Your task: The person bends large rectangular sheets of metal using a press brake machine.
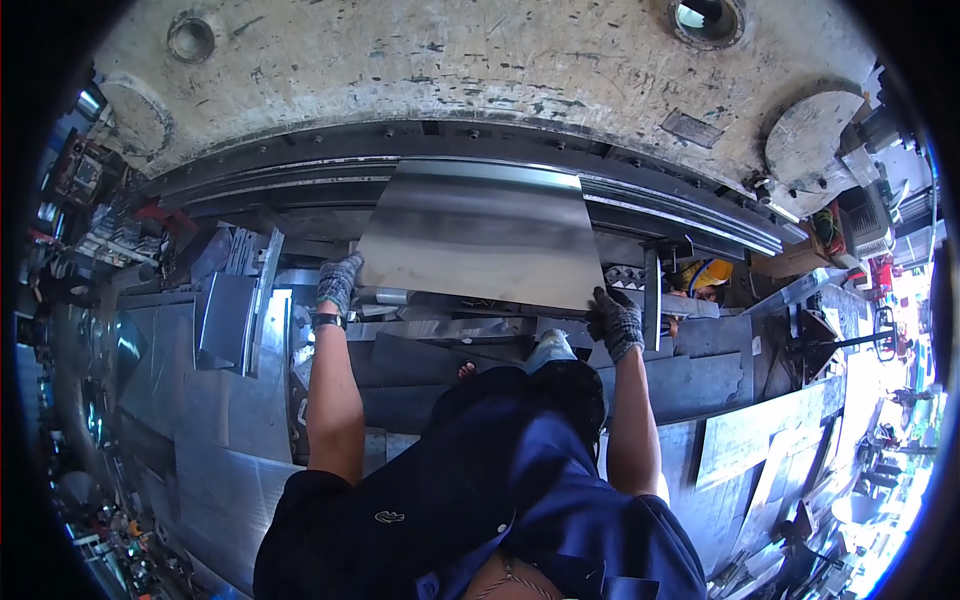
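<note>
A flat metal sheet (480, 235) spans the space between my two gloved hands. Its far edge lies at the bed of a large press machine (430, 70), under the beam. My left hand (340, 281), in a grey knit glove, grips the sheet's near left corner. At the near right corner, my right hand (616, 322) is closed on the sheet in a matching glove with dark fingers. Both thumbs and fingertips are partly hidden by the sheet and the gloves.
Long metal rails (690, 215) run along the machine's bed. A bent metal piece (228, 312) stands at the left. Several sheets (225, 500) lie on the floor on both sides. A yellow item (706, 274) sits beneath the bed at the right, near a pallet jack (850, 342).
</note>
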Tool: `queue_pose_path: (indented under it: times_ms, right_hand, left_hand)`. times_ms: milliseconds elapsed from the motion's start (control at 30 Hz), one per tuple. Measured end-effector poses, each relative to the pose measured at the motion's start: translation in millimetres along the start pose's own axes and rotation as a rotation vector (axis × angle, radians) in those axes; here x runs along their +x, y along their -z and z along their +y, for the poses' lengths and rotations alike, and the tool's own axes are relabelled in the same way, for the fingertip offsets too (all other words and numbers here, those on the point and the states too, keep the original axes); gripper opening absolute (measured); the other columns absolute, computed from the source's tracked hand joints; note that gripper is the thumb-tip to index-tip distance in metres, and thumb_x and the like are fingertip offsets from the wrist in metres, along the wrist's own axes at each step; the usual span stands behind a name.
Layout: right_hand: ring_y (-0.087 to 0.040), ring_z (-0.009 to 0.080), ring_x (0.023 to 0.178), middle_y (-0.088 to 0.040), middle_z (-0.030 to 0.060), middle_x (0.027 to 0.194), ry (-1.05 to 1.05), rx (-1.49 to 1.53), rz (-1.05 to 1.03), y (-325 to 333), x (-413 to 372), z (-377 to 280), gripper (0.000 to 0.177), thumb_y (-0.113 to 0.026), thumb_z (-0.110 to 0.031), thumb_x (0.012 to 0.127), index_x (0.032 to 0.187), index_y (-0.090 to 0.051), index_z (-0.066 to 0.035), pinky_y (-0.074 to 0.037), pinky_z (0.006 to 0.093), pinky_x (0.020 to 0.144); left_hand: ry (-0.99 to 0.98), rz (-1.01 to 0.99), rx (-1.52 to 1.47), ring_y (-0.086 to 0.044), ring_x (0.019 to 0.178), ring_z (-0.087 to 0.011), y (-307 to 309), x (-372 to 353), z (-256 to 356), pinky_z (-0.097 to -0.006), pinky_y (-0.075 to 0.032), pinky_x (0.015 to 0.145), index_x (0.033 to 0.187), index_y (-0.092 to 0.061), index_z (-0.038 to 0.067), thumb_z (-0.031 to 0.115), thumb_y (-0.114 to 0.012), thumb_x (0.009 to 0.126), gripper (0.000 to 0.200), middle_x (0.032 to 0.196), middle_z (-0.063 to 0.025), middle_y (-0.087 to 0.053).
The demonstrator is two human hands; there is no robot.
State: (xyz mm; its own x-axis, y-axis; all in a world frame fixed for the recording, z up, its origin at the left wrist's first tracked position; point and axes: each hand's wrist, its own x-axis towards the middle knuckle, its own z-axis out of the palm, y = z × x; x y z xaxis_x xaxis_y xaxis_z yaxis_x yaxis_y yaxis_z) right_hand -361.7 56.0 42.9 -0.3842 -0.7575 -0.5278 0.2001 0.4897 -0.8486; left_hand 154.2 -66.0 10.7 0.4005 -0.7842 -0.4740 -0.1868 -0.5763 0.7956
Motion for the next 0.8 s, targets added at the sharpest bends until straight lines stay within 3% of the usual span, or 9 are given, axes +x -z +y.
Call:
queue_pose_path:
  times_ms: [133,200,300,467,533,633,667,700,800]
  right_hand:
    - [-0.054,0.0188,0.041,-0.066,0.0117,0.071,-0.001,0.041,-0.017,2,4,-10,0.025,-0.075,-0.028,0.088,0.102,-0.069,-0.007,-0.037,0.0319,0.033]
    - [-0.056,0.0204,0.04,-0.066,0.0135,0.069,0.005,0.068,-0.004,0,-2,-22,0.029,-0.073,-0.027,0.089,0.105,-0.067,-0.004,-0.04,0.032,0.032]
    - [-0.057,0.0215,0.041,-0.064,0.0128,0.068,0.082,0.148,-0.012,-5,-4,-29,0.022,-0.074,-0.024,0.089,0.092,-0.064,-0.005,-0.041,0.0324,0.032]
    - [-0.057,0.0209,0.042,-0.061,0.0095,0.065,0.093,0.2,-0.045,-7,4,-23,0.023,-0.074,-0.024,0.088,0.087,-0.06,-0.006,-0.04,0.0322,0.034]
    - [-0.055,0.0196,0.043,-0.058,0.0079,0.064,0.254,0.332,-0.084,-5,17,-1,0.024,-0.074,-0.025,0.088,0.09,-0.061,-0.005,-0.04,0.0313,0.037]
    - [-0.053,0.0173,0.046,-0.057,0.0038,0.064,0.002,0.481,-0.143,17,40,44,0.019,-0.073,-0.022,0.089,0.088,-0.063,-0.006,-0.041,0.0306,0.04]
    - [-0.053,0.017,0.048,-0.058,0.004,0.067,0.037,0.325,-0.139,28,48,60,0.016,-0.071,-0.018,0.09,0.088,-0.061,-0.005,-0.042,0.0313,0.041]
    - [-0.053,0.0176,0.047,-0.056,0.0043,0.064,-0.076,0.251,-0.104,31,43,62,0.017,-0.072,-0.017,0.089,0.089,-0.061,-0.004,-0.042,0.0316,0.041]
    - [-0.05,0.0188,0.043,-0.053,0.0048,0.059,-0.195,0.155,-0.024,48,61,85,0.02,-0.074,-0.017,0.088,0.089,-0.06,-0.003,-0.041,0.0322,0.039]
  left_hand:
    - [-0.014,-0.05,-0.09,-0.059,0.064,-0.0181,3,8,0,-0.0332,-0.048,0.053,0.101,-0.072,0.007,0.043,-0.073,0.082,0.041,0.086,-0.0062,-0.068]
    - [-0.034,-0.049,-0.192,-0.057,0.057,-0.0163,4,12,0,-0.0311,-0.046,0.048,0.097,-0.073,0.01,0.041,-0.073,0.081,0.035,0.081,-0.0048,-0.067]
    - [-0.125,-0.098,-0.179,-0.055,0.046,-0.016,11,6,11,-0.0304,-0.043,0.042,0.09,-0.071,0.01,0.036,-0.073,0.082,0.027,0.074,-0.0031,-0.066]
    - [-0.099,-0.17,-0.258,-0.055,0.046,-0.015,14,2,19,-0.0284,-0.043,0.04,0.087,-0.071,0.01,0.032,-0.071,0.085,0.023,0.073,-0.0043,-0.066]
    - [-0.164,-0.117,-0.267,-0.054,0.045,-0.0142,9,-8,15,-0.0281,-0.043,0.04,0.086,-0.07,0.01,0.033,-0.071,0.086,0.023,0.07,-0.0031,-0.065]
    - [-0.066,-0.156,-0.295,-0.058,0.049,-0.012,3,-32,-10,-0.0274,-0.039,0.039,0.09,-0.071,0.012,0.035,-0.07,0.088,0.023,0.072,-0.0017,-0.066]
    - [-0.153,-0.173,-0.315,-0.058,0.049,-0.0115,-6,-9,-53,-0.0276,-0.04,0.041,0.093,-0.072,0.012,0.035,-0.069,0.088,0.024,0.071,-0.0016,-0.066]
    - [-0.137,-0.169,-0.21,-0.059,0.05,-0.0119,-3,-53,-39,-0.0275,-0.041,0.042,0.096,-0.073,0.011,0.037,-0.067,0.089,0.028,0.072,-0.0018,-0.067]
    - [-0.052,-0.219,-0.101,-0.06,0.05,-0.0148,-21,-65,-109,-0.0288,-0.045,0.045,0.094,-0.072,0.01,0.038,-0.064,0.092,0.03,0.076,-0.0041,-0.07]
